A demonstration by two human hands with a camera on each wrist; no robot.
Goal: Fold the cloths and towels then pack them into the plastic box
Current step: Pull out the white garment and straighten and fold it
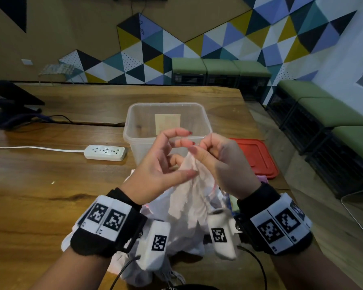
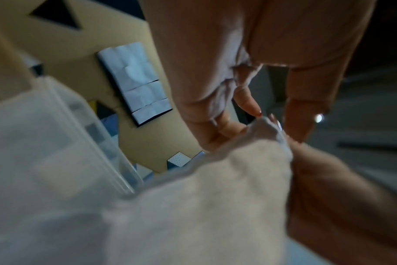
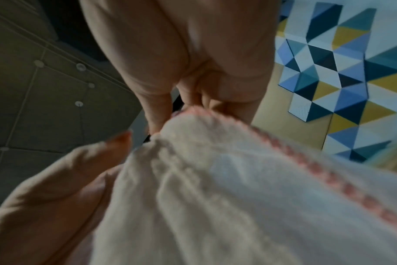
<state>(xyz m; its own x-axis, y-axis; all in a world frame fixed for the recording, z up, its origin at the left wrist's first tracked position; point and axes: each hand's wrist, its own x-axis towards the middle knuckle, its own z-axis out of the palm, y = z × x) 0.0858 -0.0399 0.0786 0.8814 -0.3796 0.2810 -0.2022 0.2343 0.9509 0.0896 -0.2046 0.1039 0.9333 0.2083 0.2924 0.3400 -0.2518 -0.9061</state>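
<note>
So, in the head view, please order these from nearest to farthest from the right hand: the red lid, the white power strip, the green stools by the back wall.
From the right hand:
1. Red lid, flat on the table just to its right.
2. White power strip, on the table to the left, beyond the plastic box.
3. Green stools, off the table, against the back wall.

We find no words, brand names or numbers clear enough to read. The wristbands (image 1: 105, 218) carry black-and-white square code markers, and the pale label (image 1: 167, 122) on the plastic box (image 1: 134, 130) looks blank.
</note>
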